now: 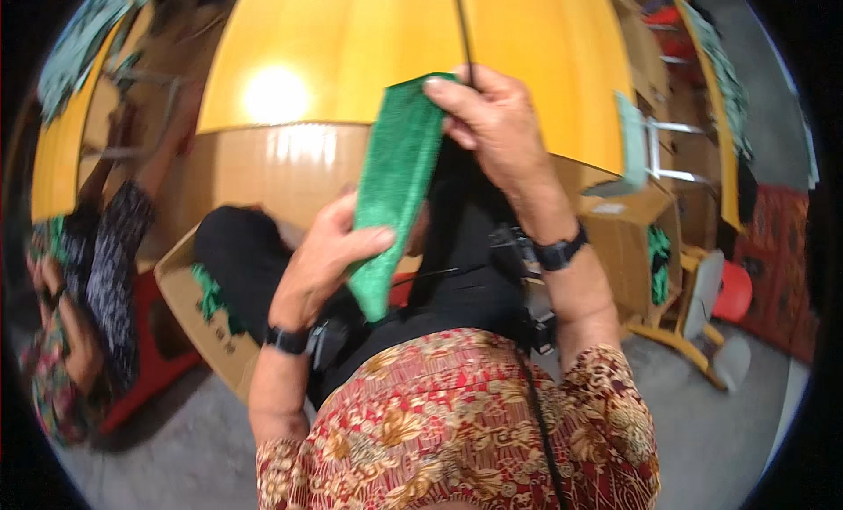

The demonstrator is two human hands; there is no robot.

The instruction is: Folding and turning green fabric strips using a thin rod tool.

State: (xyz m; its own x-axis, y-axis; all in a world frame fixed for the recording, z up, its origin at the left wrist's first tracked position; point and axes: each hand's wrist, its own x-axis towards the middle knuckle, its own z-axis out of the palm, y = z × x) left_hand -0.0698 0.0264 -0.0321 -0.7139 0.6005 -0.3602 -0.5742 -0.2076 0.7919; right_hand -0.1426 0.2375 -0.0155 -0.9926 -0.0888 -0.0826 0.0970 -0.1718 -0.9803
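Note:
A long green sock-shaped piece of knit cloth (399, 163) stretches at a slant between my hands, above my lap. My right hand (496, 115) pinches its straight upper end, thumb on top, over the table's near edge. Lower down, my left hand (332, 251) grips it near the narrow bottom end, with the thumb across the front and the fingers hidden behind. The cloth's lower tip hangs free below the left thumb.
A yellow table (395, 53) stands ahead. Cardboard boxes (211, 334) with green and black cloth flank my legs. A person (83, 334) sits at the left. To the right are a wooden chair (685, 334), a red stool (733, 292) and another table with grey-green cloth.

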